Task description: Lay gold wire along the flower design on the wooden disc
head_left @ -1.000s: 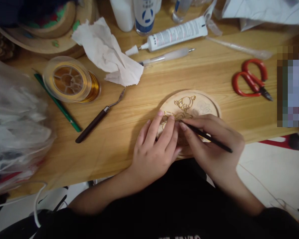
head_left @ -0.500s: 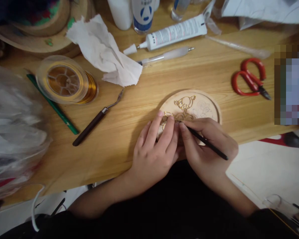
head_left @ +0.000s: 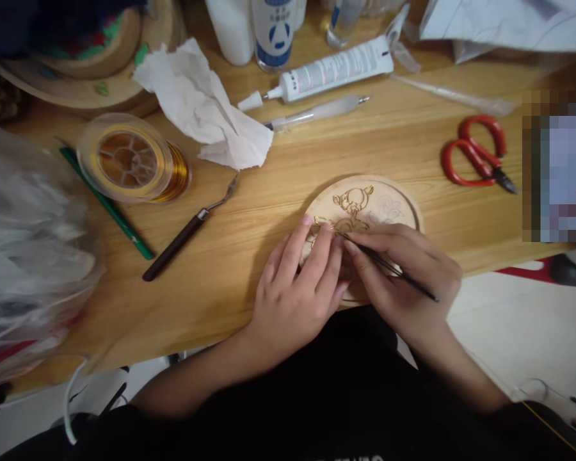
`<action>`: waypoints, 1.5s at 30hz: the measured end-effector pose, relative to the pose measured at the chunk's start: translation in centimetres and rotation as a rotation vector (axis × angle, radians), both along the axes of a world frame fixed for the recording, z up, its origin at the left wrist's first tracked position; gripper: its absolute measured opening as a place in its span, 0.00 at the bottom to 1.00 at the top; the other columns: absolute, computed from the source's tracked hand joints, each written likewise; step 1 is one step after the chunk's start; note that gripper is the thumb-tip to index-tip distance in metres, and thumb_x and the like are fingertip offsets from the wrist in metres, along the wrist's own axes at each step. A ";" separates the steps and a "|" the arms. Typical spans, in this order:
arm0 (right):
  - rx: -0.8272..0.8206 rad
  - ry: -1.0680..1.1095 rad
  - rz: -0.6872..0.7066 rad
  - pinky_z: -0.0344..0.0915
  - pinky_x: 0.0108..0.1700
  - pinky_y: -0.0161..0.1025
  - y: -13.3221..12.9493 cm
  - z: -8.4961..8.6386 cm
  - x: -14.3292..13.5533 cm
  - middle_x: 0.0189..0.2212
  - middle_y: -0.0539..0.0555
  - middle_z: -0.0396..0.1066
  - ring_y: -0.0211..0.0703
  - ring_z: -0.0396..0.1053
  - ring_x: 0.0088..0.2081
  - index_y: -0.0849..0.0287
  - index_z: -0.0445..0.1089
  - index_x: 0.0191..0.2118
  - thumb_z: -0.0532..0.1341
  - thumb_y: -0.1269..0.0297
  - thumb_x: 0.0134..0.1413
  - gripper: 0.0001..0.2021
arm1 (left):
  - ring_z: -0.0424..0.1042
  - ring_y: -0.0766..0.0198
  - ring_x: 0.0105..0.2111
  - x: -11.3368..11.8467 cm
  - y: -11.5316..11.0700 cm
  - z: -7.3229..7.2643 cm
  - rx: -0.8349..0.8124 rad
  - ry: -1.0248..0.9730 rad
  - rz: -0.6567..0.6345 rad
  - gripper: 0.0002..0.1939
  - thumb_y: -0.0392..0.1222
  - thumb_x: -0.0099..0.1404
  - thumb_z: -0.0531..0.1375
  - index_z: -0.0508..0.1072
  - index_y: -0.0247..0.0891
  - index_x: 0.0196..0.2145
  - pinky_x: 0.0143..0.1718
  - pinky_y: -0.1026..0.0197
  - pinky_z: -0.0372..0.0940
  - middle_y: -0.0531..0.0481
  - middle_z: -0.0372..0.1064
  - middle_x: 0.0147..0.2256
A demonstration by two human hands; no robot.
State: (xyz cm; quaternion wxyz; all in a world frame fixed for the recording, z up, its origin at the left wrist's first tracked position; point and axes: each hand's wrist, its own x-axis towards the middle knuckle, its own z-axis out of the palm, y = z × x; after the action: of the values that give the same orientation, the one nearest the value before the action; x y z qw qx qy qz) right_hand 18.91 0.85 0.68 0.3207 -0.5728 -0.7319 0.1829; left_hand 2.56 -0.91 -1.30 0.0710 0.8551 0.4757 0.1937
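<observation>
A round, rimmed wooden plate lies at the table's front edge, with gold wire outlines of a figure on it and faint pencil lines at its right. My left hand lies over the plate's left part, fingers stretched and slightly spread, the tips pressing by the gold wire. Black tweezers are pinched in my right hand. Their tips point to the wire beside my left fingertips and are partly hidden by the fingers. Whether the tweezers grip any wire I cannot tell.
Left of the plate lie a dark-handled palette knife, a green pencil and a spool of gold wire. Behind are crumpled tissue, a glue tube and a pen. Red-handled cutters lie right; a plastic bag stands left.
My right fingers have shifted slightly, and the tweezers' two arms now show apart. My left thumb has come into sight by the plate. The whole view has shifted a little.
</observation>
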 end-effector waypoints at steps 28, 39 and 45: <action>-0.009 0.059 -0.034 0.73 0.38 0.40 0.0 -0.2 -0.1 0.32 0.52 0.77 0.41 0.76 0.35 0.56 0.74 0.39 0.65 0.73 0.55 0.06 | 0.66 0.43 0.58 0.0 0.2 0.1 0.002 -0.025 -0.013 0.20 0.43 0.70 0.56 0.72 0.29 0.55 0.52 0.49 0.65 0.36 0.71 0.55; -0.017 0.055 -0.009 0.75 0.42 0.42 0.1 -0.2 0.1 0.33 0.51 0.78 0.42 0.77 0.36 0.54 0.74 0.39 0.64 0.72 0.56 0.06 | 0.65 0.42 0.59 -0.3 0.3 0.2 -0.002 -0.139 -0.015 0.20 0.40 0.69 0.58 0.71 0.24 0.54 0.56 0.46 0.65 0.33 0.70 0.54; 0.004 0.048 0.007 0.74 0.39 0.41 0.2 -0.2 0.1 0.32 0.50 0.77 0.41 0.76 0.36 0.54 0.73 0.39 0.64 0.73 0.55 0.07 | 0.63 0.41 0.61 -0.2 0.3 0.2 -0.005 -0.106 0.056 0.21 0.43 0.70 0.57 0.71 0.26 0.55 0.59 0.42 0.62 0.32 0.68 0.56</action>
State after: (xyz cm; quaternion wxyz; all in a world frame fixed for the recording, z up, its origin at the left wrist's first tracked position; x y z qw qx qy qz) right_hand 19.05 1.06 0.53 0.3389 -0.5651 -0.7262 0.1962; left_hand 2.33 -0.64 -1.15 0.0926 0.8298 0.4955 0.2394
